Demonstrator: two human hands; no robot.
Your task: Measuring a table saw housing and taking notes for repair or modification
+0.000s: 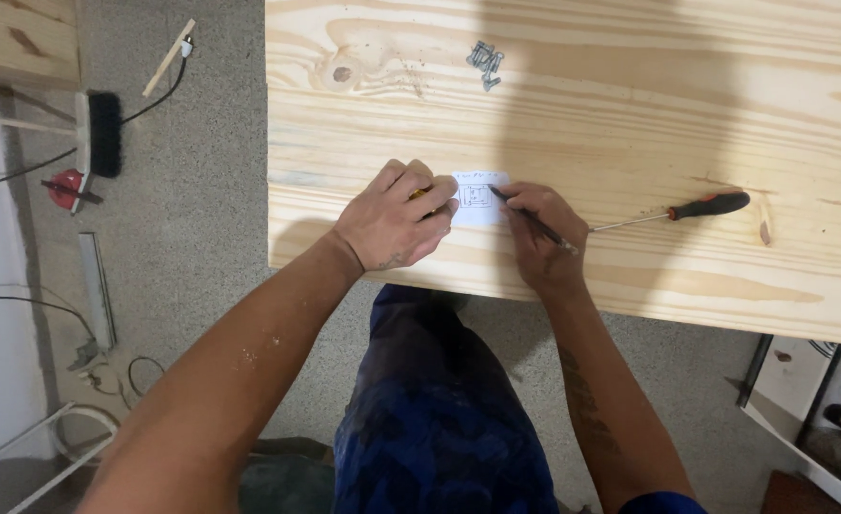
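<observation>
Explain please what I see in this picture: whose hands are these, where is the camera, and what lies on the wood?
There is no machine here. The one picture comes from a camera worn on a person's head, looking down at their own two bare hands.

The left hand presses on a small white paper that lies on a pale wooden board; something yellow shows under its fingers, but I cannot tell what. The right hand holds a pencil with its tip on the paper.

Also on the board: a screwdriver with a black and orange handle, and some screws. On the floor to the left lie a brush and cables.
</observation>
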